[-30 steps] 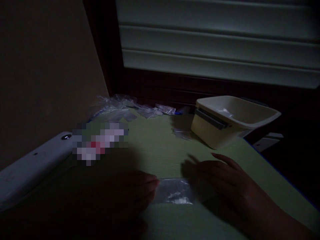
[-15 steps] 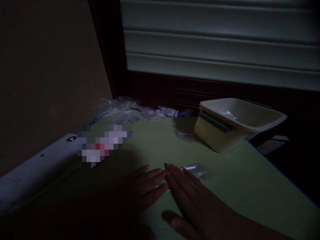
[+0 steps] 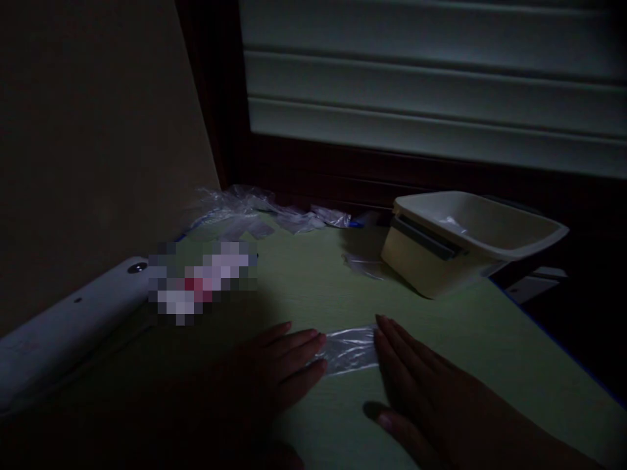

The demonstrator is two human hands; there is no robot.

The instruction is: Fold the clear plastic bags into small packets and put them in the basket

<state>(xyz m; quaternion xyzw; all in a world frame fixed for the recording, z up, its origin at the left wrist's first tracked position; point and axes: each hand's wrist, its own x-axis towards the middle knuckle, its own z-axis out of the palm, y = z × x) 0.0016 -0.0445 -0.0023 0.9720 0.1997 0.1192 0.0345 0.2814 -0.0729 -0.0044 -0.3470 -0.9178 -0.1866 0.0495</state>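
Observation:
A clear plastic bag (image 3: pixel 350 350) lies flat on the pale green tabletop (image 3: pixel 313 277), its film wrinkled and shiny. The fingers of my left hand (image 3: pixel 279 365) rest stretched out on its left end. Over its right end my right hand (image 3: pixel 421 385) lies flat, fingers extended and thumb apart from them. Both ends of the bag are hidden under my fingers. The two hands are a short way apart, with the bag's middle showing between them. Dim light leaves much of my left hand dark.
A cream plastic bin (image 3: pixel 416 264) with a grey handle stands at the right edge. Thin clear film (image 3: pixel 363 266) lies beside it. Crumpled clear bags (image 3: pixel 249 209) pile at the back left. A long white device (image 3: pixel 73 326) and a blurred-out item (image 3: pixel 206 281) lie on the left.
My right hand has slid to the right along the bag, uncovering its middle. My left hand has stayed in place.

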